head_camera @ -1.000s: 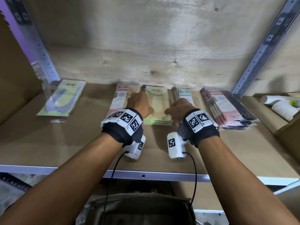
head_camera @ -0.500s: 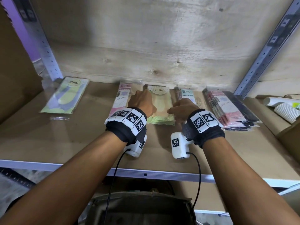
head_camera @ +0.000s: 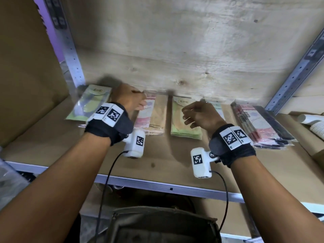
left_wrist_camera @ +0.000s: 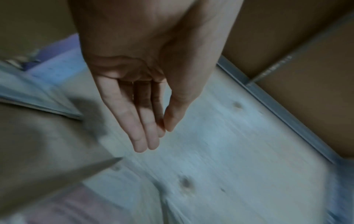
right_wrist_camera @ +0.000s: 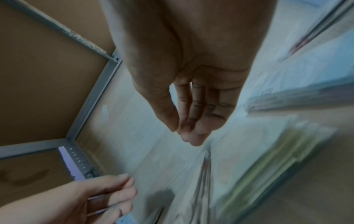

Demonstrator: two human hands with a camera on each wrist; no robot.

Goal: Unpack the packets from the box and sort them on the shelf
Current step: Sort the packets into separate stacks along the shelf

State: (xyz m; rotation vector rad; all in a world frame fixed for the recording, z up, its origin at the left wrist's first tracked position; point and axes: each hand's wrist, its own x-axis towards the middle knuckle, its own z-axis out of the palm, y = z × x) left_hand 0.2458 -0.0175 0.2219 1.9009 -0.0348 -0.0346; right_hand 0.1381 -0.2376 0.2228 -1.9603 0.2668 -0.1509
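Both your hands hang free above the shelf [head_camera: 152,165], fingers relaxed and holding nothing: the left hand [head_camera: 129,100] over the gap between the yellow packet [head_camera: 87,107] and the pink stack [head_camera: 150,118], the right hand [head_camera: 199,114] over the green stack [head_camera: 184,123]. The box is not in view. Judging by the row, you are straightening piles, so press each flat, edges flush, like with like. The packets are thin, glossy plastic sleeves and look slippery when stacked. Beyond your right hand lie a pale packet [head_camera: 217,107] and the dark stack [head_camera: 263,125] on rough brown board.
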